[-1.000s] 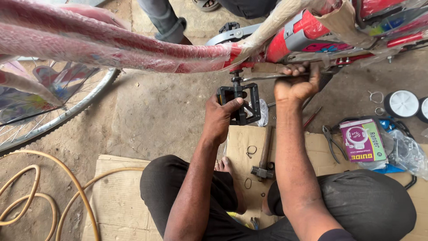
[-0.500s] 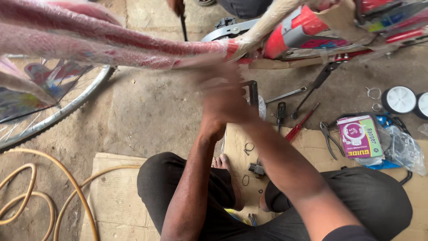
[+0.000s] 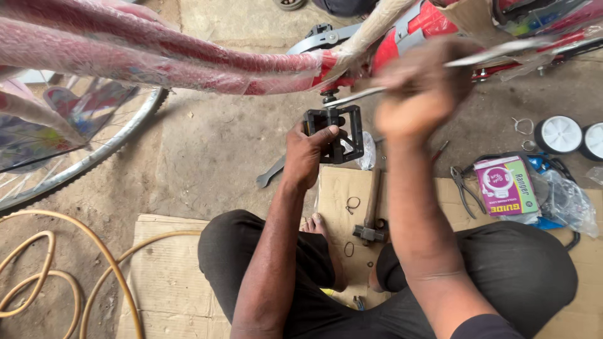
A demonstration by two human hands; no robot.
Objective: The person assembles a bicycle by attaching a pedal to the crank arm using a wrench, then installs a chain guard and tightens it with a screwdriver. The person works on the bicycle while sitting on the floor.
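Note:
I sit on cardboard under a red bicycle frame (image 3: 188, 69) wrapped in plastic film. My left hand (image 3: 308, 154) grips the black pedal (image 3: 345, 129) that hangs below the frame's crank area. My right hand (image 3: 422, 88), blurred by motion, is closed around a long flat metal wrench (image 3: 502, 50) whose thin end reaches toward the pedal's axle. The joint between pedal and crank is partly hidden by the frame.
A hammer (image 3: 370, 210) lies on the cardboard (image 3: 157, 276) between my knees. Pliers (image 3: 463, 188), a small printed box (image 3: 505, 186) and white training wheels (image 3: 561, 133) sit at right. A spoked wheel (image 3: 75, 144) and a yellow hose (image 3: 56, 276) are at left.
My right hand left the crank, swept down through the tools, and is now back up at the frame holding the wrench. My left hand stays on the pedal.

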